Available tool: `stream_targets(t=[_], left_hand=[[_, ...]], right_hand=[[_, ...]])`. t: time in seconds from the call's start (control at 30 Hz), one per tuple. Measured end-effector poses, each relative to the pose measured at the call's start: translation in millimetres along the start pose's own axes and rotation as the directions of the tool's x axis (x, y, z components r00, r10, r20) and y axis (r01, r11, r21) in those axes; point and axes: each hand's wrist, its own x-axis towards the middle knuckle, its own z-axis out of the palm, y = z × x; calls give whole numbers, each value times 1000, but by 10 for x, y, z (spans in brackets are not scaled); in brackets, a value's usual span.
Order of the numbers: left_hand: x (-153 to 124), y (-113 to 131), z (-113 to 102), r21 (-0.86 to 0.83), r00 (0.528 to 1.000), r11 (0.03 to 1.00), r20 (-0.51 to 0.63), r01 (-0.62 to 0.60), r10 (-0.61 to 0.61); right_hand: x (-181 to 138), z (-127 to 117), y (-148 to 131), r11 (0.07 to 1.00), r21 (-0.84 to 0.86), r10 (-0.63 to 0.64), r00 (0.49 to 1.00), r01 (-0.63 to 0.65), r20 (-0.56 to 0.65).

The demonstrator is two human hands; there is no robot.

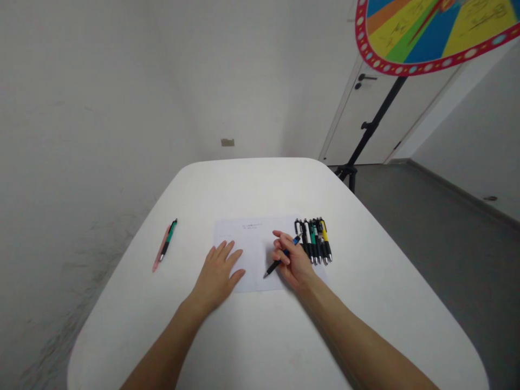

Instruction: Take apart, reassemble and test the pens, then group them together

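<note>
A white sheet of paper [254,260] with faint writing near its top lies in front of me on the table. My left hand [219,273] rests flat on its left side, fingers spread. Above the right part of the sheet, my right hand [294,262] holds a blue and black pen [273,267] among its fingers, tilted with the tip pointing down and left. Whether the tip touches the paper, I cannot tell. Just beyond the right hand lies a row of several pens [314,241], black, white, green and yellow, partly on the sheet's right edge.
On the left of the white table [252,187] lie a green and black pen [169,240] and a pink pen [161,250] side by side. A colourful prize wheel [430,38] on a black stand [376,127] stands behind at right, before a door [365,116].
</note>
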Motion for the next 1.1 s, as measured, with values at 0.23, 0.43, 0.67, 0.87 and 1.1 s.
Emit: stream_targets(t=[0.23, 0.43, 0.67, 0.87, 1.1], left_hand=[[-1, 3, -16, 31, 1000, 999, 6, -16, 16], [1, 8, -24, 19, 1000, 1000, -21, -20, 21], [3, -1, -29, 11, 999, 999, -30, -32, 32], [7, 6, -54, 20, 1000, 999, -3, -27, 27], [7, 0, -41, 28, 999, 999, -2, -35, 35]], right_hand=[[18, -13, 34, 999, 2, -53, 998, 53, 30], [-29, 9, 104, 969, -245, -9, 998, 25, 65], [-8, 78, 98, 977, -195, -72, 996, 83, 61], [-46, 141, -17, 1000, 27, -11, 996, 9, 94], [-124, 129, -142, 981, 180, 52, 988, -79, 148]])
